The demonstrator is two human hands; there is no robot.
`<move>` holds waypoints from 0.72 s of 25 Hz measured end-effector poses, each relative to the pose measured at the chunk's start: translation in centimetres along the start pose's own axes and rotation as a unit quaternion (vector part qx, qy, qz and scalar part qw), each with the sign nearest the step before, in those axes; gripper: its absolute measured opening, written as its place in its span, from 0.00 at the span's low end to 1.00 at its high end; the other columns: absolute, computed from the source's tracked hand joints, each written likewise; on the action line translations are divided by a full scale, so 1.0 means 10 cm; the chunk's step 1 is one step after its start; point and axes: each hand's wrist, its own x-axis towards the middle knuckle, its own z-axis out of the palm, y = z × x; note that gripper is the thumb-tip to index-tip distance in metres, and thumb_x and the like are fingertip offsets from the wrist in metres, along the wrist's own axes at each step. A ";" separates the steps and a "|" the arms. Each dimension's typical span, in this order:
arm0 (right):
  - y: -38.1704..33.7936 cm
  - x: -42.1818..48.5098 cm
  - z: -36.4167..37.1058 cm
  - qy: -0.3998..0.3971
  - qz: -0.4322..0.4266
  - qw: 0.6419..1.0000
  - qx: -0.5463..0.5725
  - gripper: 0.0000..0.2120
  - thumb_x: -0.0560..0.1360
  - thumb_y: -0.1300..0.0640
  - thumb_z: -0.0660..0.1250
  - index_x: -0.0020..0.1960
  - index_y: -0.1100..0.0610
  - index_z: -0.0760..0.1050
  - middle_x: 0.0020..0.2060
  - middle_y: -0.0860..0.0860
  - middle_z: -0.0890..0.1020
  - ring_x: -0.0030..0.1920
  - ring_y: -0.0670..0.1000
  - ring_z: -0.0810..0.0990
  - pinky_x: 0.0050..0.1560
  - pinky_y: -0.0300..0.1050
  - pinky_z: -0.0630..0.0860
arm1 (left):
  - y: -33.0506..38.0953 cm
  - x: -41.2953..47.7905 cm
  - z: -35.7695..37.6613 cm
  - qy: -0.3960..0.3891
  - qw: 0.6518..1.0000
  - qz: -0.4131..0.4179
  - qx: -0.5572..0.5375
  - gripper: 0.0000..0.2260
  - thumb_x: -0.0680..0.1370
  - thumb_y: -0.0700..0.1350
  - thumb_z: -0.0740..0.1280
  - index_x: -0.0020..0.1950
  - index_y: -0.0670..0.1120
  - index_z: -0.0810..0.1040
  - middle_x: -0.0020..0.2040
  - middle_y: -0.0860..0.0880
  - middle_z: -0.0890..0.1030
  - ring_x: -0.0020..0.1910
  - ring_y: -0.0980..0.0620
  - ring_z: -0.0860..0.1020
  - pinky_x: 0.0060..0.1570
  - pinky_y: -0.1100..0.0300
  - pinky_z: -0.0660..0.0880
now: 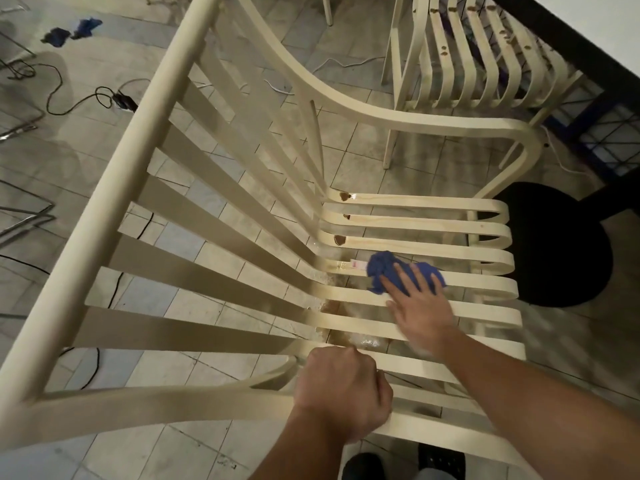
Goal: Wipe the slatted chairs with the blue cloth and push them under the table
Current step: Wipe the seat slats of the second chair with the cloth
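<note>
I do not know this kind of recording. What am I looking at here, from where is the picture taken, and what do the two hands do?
There is no machine: a person wears one camera on the head, looking down at their own hands. The left hand grips the near armrest of a cream slatted chair. The right hand, fingers straight, presses a blue cloth on the seat slats, which bear brown stains. A second chair stands by the table.

Pale, stained floor tiles (207, 427) spread beneath me; a black corded adapter (124, 100) lies there, metal frames (31, 219) at my left, a white wall (588, 15) ahead.
</note>
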 end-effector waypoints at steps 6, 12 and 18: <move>0.99 -0.49 0.18 -0.027 0.167 0.985 0.020 0.30 0.78 0.30 0.29 0.79 0.34 0.37 0.82 0.48 0.35 0.80 0.62 0.32 0.77 0.71 0.39 | 0.00 0.01 -0.01 -0.009 1.000 0.008 -0.012 0.21 0.83 0.56 0.51 0.44 0.46 0.76 0.42 0.43 0.81 0.39 0.42 0.76 0.40 0.52 0.67; 0.42 -0.20 0.11 -0.026 0.119 0.992 0.024 0.37 0.76 0.27 0.27 0.81 0.40 0.35 0.81 0.51 0.33 0.79 0.65 0.30 0.76 0.71 0.36 | 0.00 0.02 -0.03 -0.011 1.000 0.015 -0.010 0.21 0.83 0.56 0.50 0.42 0.46 0.76 0.40 0.43 0.80 0.36 0.44 0.73 0.39 0.52 0.67; -0.71 0.35 -0.01 -0.044 0.035 0.997 0.044 0.37 0.78 0.27 0.36 0.82 0.42 0.37 0.81 0.50 0.31 0.78 0.66 0.28 0.75 0.68 0.30 | 0.00 0.03 -0.02 -0.022 1.000 0.010 0.008 0.22 0.82 0.56 0.50 0.43 0.46 0.78 0.39 0.43 0.79 0.35 0.43 0.73 0.37 0.51 0.66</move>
